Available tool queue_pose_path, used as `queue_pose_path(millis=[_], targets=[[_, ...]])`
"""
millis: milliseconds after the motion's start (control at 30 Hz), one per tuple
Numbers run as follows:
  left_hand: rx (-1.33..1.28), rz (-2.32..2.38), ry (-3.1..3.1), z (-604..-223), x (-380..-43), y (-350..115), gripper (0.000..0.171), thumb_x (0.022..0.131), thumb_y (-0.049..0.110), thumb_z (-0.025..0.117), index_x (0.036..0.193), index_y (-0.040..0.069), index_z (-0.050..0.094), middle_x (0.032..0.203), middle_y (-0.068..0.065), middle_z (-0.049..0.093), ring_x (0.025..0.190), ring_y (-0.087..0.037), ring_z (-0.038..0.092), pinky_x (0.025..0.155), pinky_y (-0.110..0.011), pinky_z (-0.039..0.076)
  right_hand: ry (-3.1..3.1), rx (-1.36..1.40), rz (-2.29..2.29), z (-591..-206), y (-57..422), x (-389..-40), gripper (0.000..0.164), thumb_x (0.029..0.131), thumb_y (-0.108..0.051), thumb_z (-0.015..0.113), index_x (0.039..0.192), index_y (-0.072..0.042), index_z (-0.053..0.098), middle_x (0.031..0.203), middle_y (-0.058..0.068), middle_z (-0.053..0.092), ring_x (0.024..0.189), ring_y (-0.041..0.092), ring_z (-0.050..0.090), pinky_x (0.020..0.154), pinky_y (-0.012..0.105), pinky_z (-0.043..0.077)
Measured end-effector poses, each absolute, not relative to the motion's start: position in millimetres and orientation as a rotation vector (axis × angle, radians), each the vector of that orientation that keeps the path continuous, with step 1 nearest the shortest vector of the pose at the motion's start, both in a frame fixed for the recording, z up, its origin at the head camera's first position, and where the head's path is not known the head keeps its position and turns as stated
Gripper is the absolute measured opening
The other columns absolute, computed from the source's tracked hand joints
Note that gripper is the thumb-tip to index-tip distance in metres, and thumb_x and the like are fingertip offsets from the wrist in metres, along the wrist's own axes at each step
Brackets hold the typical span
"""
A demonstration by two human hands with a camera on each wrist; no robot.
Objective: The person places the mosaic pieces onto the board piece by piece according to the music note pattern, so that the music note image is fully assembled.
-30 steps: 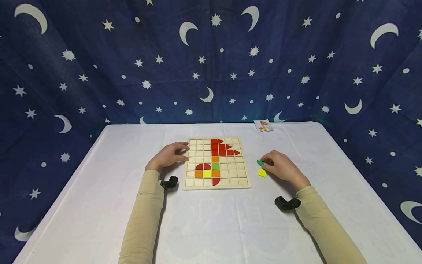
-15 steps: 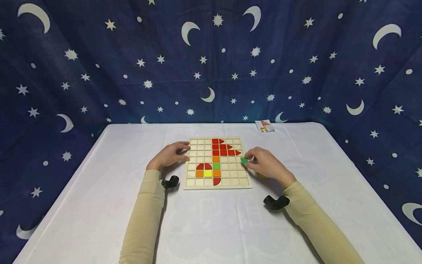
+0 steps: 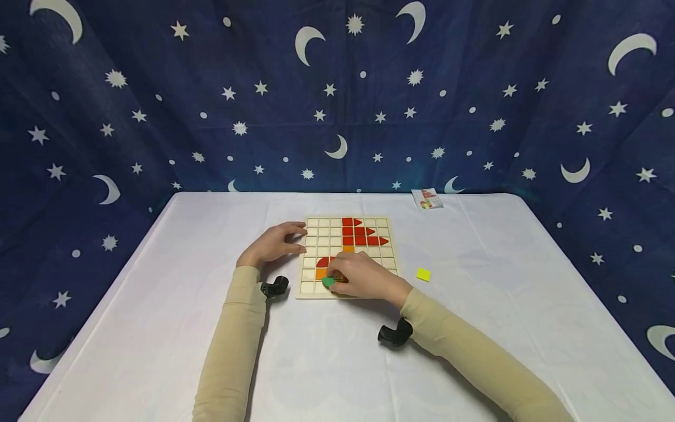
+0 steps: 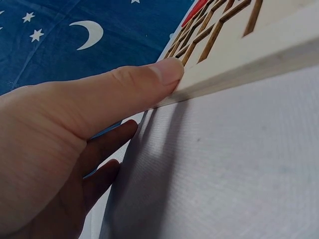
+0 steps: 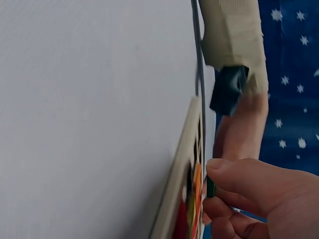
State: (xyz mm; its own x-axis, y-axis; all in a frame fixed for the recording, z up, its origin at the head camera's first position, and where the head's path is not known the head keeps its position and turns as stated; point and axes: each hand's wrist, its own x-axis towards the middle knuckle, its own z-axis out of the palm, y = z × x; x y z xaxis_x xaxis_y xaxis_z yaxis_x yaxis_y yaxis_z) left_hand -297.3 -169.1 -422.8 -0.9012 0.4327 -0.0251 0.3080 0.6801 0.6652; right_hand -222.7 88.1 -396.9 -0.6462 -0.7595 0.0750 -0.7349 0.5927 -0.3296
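My left hand (image 3: 271, 243) rests at the left edge of the wooden grid board (image 3: 312, 241). In the left wrist view its thumb (image 4: 167, 72) touches the rim, while the other fingers hang loosely beside the board. My right hand (image 3: 366, 275) is over the lower part of the grid and pinches a green tile (image 3: 328, 282) with a rounded side. That tile appears edge-on between thumb and finger in the right wrist view. Red tiles (image 3: 360, 241) fill cells at the upper right, with an orange tile (image 3: 348, 249) below them. My right hand hides several lower tiles.
A yellow tile (image 3: 423, 274) lies on the white tablecloth (image 3: 327, 357) to the right of the board. Farther back is a printed pattern card (image 3: 427, 199). A dark blue curtain (image 3: 253, 146) with moons and stars hangs behind the table.
My right hand has carried the green tile leftward from beside the yellow tile to above the board's lower left. The yellow tile is uncovered again. My left hand stays at the board's edge.
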Motion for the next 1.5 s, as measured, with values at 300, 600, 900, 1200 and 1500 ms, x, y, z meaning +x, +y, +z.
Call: queue_pose_path(millis=[300, 600, 900, 1200, 1500], targets=[[0.599, 1.022, 2.713, -419.9, -297.0, -169.0, 0.051, 0.086, 0.024, 0.077, 0.131, 0.005, 0.061, 0.150, -0.010, 0.043, 0.143, -0.029, 0.031, 0.118, -0.045, 0.024, 2.757, -1.335, -0.472, -400.9, 72.8, -220.8, 0.013, 0.085, -0.020, 0.071, 0.097, -0.015, 0.073, 0.087, -0.007, 0.061, 0.075, 0.007, 0.054, 0.069, 0.026, 0.044], [0.602, 1.020, 2.717, -422.5, -296.9, -169.8, 0.051, 0.086, 0.023, 0.076, 0.131, 0.004, 0.061, 0.150, -0.010, 0.044, 0.143, -0.029, 0.032, 0.118, -0.045, 0.025, 2.788, -1.321, -0.452, -404.2, 70.3, -220.2, 0.008, 0.084, -0.022, 0.071, 0.089, -0.016, 0.072, 0.078, -0.009, 0.055, 0.069, 0.006, 0.050, 0.064, 0.025, 0.042], [0.612, 1.026, 2.715, -422.9, -297.4, -169.4, 0.052, 0.086, 0.024, 0.077, 0.131, 0.004, 0.061, 0.150, -0.010, 0.044, 0.143, -0.029, 0.031, 0.118, -0.045, 0.025, 2.780, -1.355, -0.475, -405.2, 66.5, -220.8, 0.009, 0.086, -0.020, 0.070, 0.091, -0.014, 0.073, 0.085, -0.005, 0.063, 0.074, 0.006, 0.056, 0.068, 0.023, 0.047], [0.590, 1.044, 2.705, -422.5, -296.5, -168.5, 0.052, 0.085, 0.024, 0.078, 0.130, 0.004, 0.062, 0.150, -0.010, 0.044, 0.143, -0.029, 0.032, 0.118, -0.045, 0.025, 2.797, -1.325, -0.493, -404.1, 67.6, -219.6, 0.008, 0.084, -0.019, 0.071, 0.080, -0.013, 0.066, 0.073, -0.006, 0.052, 0.064, 0.009, 0.048, 0.057, 0.021, 0.040], [0.593, 1.029, 2.710, -421.0, -295.3, -167.6, 0.051, 0.086, 0.023, 0.077, 0.131, 0.004, 0.061, 0.150, -0.010, 0.043, 0.143, -0.029, 0.032, 0.118, -0.045, 0.025, 2.819, -1.307, -0.525, -406.5, 67.0, -218.1, 0.010, 0.085, -0.021, 0.071, 0.082, -0.012, 0.068, 0.074, -0.003, 0.055, 0.065, 0.009, 0.048, 0.058, 0.022, 0.040]])
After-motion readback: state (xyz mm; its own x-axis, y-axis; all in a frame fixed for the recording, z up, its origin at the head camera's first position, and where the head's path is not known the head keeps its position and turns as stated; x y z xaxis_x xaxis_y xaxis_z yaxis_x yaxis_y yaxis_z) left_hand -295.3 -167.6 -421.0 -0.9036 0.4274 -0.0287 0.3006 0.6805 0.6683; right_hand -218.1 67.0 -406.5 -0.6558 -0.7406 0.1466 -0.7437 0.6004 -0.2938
